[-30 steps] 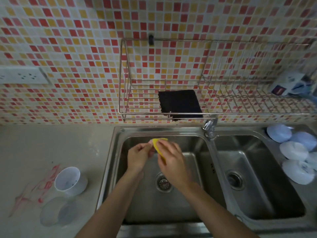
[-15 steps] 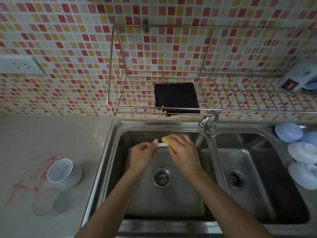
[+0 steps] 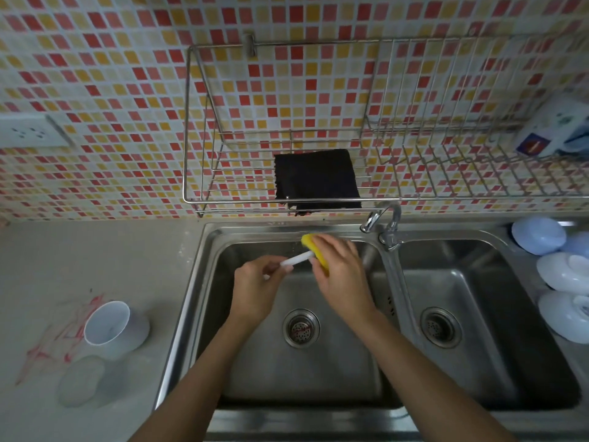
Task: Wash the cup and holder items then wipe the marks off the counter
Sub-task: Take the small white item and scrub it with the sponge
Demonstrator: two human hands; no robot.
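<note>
Over the left basin of the steel sink (image 3: 204, 282), both hands worked on a small white stick-like item (image 3: 295, 260). The left hand (image 3: 258, 288) pinched its near end between fingertips, a closed grip on the item. The item's long axis ran from lower left to upper right, its far end pointing up toward the faucet (image 3: 384, 226) and disappearing under a yellow sponge (image 3: 314, 247). The right hand (image 3: 341, 275) was clenched around that sponge, folding it over the item's far end. On the tabletop (image 3: 95, 260) left of the sink, a white cup (image 3: 111, 325) stood tilted with its mouth facing the camera, touching red marks (image 3: 60, 342) scribbled on the surface; a pale round disc (image 3: 81, 379) lay just in front of the cup. A black cloth (image 3: 317, 180) hung over the wire rack (image 3: 446, 154) on the tiled wall. Pale blue bowls (image 3: 564, 272) rested upside down at the sink's right edge.
</note>
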